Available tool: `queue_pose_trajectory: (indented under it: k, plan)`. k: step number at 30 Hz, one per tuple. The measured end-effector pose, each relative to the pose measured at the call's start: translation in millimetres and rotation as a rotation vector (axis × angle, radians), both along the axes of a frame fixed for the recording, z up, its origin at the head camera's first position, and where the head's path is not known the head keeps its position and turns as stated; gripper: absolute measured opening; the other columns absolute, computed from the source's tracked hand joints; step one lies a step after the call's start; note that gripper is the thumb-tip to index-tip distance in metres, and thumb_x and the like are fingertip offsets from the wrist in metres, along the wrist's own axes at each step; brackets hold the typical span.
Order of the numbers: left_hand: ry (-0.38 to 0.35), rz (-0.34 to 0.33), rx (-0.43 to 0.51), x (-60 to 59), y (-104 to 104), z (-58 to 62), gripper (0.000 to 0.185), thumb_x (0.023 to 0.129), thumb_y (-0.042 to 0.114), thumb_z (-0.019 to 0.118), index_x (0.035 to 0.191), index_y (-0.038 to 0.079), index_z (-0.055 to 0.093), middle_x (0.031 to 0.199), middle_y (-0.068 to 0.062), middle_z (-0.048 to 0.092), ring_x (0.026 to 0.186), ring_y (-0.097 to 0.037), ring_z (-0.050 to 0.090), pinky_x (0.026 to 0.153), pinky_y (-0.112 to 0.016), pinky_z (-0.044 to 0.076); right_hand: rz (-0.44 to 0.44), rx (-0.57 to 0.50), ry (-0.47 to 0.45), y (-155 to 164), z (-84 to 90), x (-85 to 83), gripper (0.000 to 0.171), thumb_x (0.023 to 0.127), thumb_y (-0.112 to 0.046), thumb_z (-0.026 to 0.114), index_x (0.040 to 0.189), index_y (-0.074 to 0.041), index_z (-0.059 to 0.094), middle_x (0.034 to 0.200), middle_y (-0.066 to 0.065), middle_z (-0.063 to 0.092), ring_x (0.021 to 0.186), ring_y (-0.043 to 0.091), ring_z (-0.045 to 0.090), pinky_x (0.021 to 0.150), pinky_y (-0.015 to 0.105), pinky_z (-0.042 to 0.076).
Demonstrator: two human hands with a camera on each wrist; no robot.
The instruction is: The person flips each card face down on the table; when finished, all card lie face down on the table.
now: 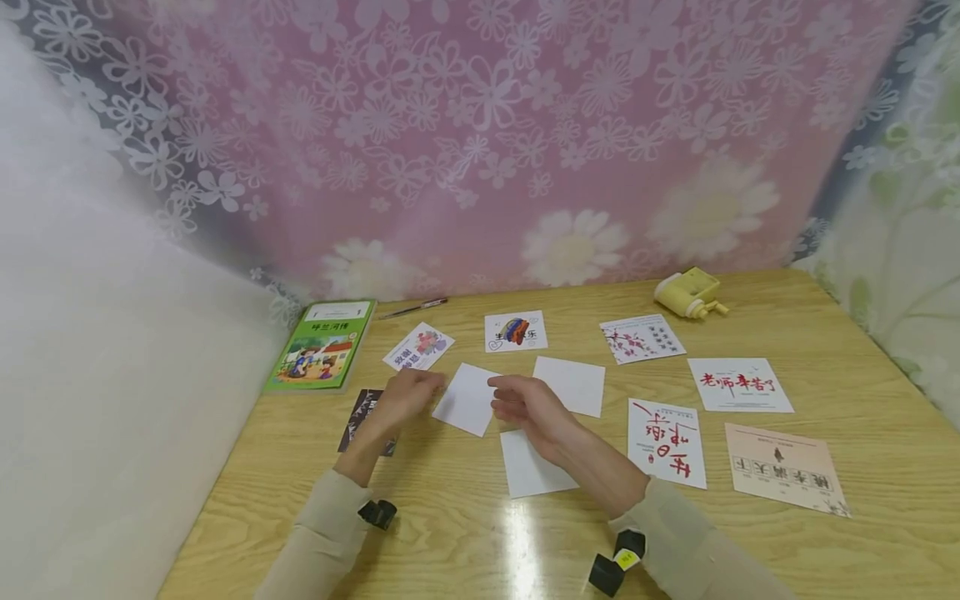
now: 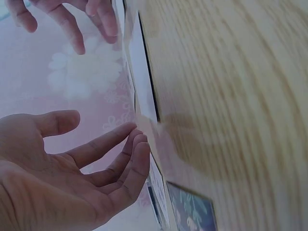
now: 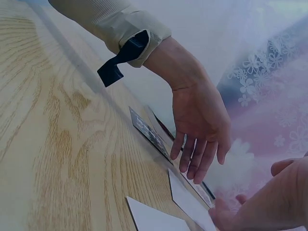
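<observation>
Left hand [image 1: 405, 398] hovering with fingers relaxed and spread, holding nothing; right hand [image 1: 525, 408] likewise loose and empty. Blank white card [image 1: 467, 398] flat on desk [image 1: 862, 333] between both hands, edge just beside left fingertips. Risk: smooth glossy surface, thin card hard to lift by edge; likely sliding toward dark card [image 1: 360, 417] or overlapping neighbouring blank card [image 1: 572, 385].

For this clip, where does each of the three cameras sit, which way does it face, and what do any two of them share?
Head: on the person's head, looking forward and down at the table, cards, left hand, right hand and both sleeves.
Left wrist: low, along the table edge toward the curtain; shows the open left hand and right fingertips.
Right wrist: low over the wood, looking across at the left hand and sleeve.
Shared: all show the left hand above the white card.
</observation>
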State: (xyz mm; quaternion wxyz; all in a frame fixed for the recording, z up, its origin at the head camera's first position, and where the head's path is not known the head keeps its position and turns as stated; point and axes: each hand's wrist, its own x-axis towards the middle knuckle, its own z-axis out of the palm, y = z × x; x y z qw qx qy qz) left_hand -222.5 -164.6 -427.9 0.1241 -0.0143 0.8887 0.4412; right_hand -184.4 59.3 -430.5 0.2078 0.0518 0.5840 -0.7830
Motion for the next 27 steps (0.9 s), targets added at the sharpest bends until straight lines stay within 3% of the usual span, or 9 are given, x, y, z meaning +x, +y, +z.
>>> queue_pose_trajectory:
  k: [2,4,10,16,27]
  plan:
    - [0.007,0.024,-0.018,1.7,-6,2.4,0.048,0.105,0.035,0.055,0.133,-0.001,0.068,0.13,-0.014,0.069,0.12,-0.028,0.063,0.102,-0.046,0.052,0.019,-0.039,0.021,-1,1.0,0.3,0.052,0.105,-0.019,0.049,0.148,0.012,0.046,0.154,0.031,0.037,0.136,0.042,0.049,0.12,0.046,0.039]
    - [-0.003,0.032,-0.009,2.6,-13,4.9,0.049,0.106,0.037,0.055,0.135,-0.001,0.067,0.134,-0.018,0.067,0.125,-0.034,0.061,0.104,-0.05,0.051,0.041,-0.076,0.037,-1,1.8,0.7,0.052,0.107,-0.019,0.047,0.148,0.012,0.043,0.156,0.031,0.035,0.142,0.045,0.042,0.123,0.048,0.035]
    - [0.007,0.049,-0.012,6.9,-39,11.9,0.051,0.106,0.039,0.053,0.134,-0.002,0.066,0.13,-0.02,0.066,0.119,-0.035,0.061,0.099,-0.051,0.053,0.097,-0.131,0.039,-8,0.2,2.6,0.047,0.108,-0.018,0.044,0.147,0.009,0.046,0.153,0.034,0.043,0.142,0.046,0.046,0.12,0.048,0.038]
    - [0.012,0.077,-0.01,19.0,-71,18.3,0.053,0.109,0.039,0.048,0.139,-0.003,0.061,0.137,-0.024,0.061,0.129,-0.04,0.056,0.107,-0.058,0.047,0.203,-0.122,0.054,-27,-2.7,-0.2,0.051,0.109,-0.018,0.042,0.152,0.01,0.038,0.155,0.034,0.04,0.144,0.046,0.044,0.122,0.049,0.038]
    - [0.007,0.139,0.003,35.9,-115,11.7,0.058,0.111,0.033,0.044,0.15,-0.01,0.044,0.148,-0.032,0.05,0.133,-0.045,0.051,0.11,-0.056,0.048,0.27,-0.159,0.02,-70,-7.1,-11.4,0.055,0.109,-0.013,0.041,0.154,0.015,0.028,0.156,0.039,0.034,0.148,0.049,0.035,0.123,0.048,0.036]
